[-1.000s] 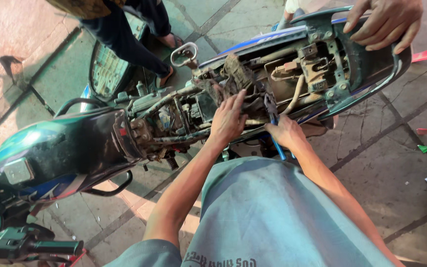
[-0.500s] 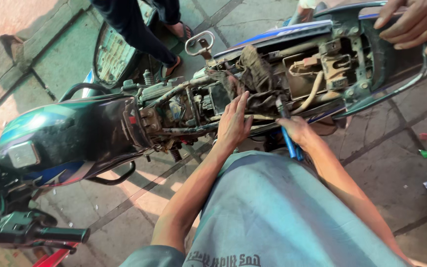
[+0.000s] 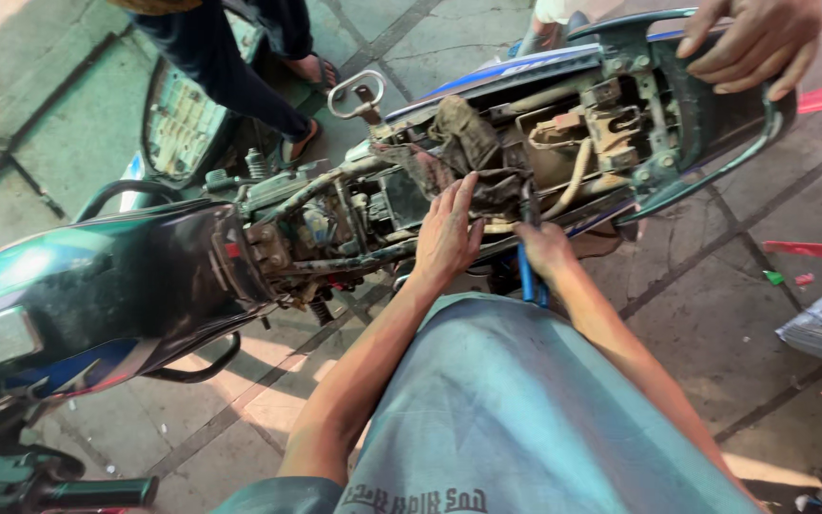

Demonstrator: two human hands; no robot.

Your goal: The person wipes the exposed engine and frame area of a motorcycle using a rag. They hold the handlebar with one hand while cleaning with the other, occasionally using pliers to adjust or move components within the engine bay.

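Over a stripped motorcycle (image 3: pixel 335 228) lying across paved ground, two bare arms reach from the near side. One left hand (image 3: pixel 449 233) rests open, fingers spread, on a dirty rag (image 3: pixel 468 152) stuffed into the open frame among cables and parts. One right hand (image 3: pixel 544 249), just to its right, is closed around a blue-handled tool (image 3: pixel 528 276). At far right, another person's hand (image 3: pixel 753 43) holds the tail. One detached seat (image 3: pixel 178 119) lies far left beside a standing person's legs (image 3: pixel 240 71).
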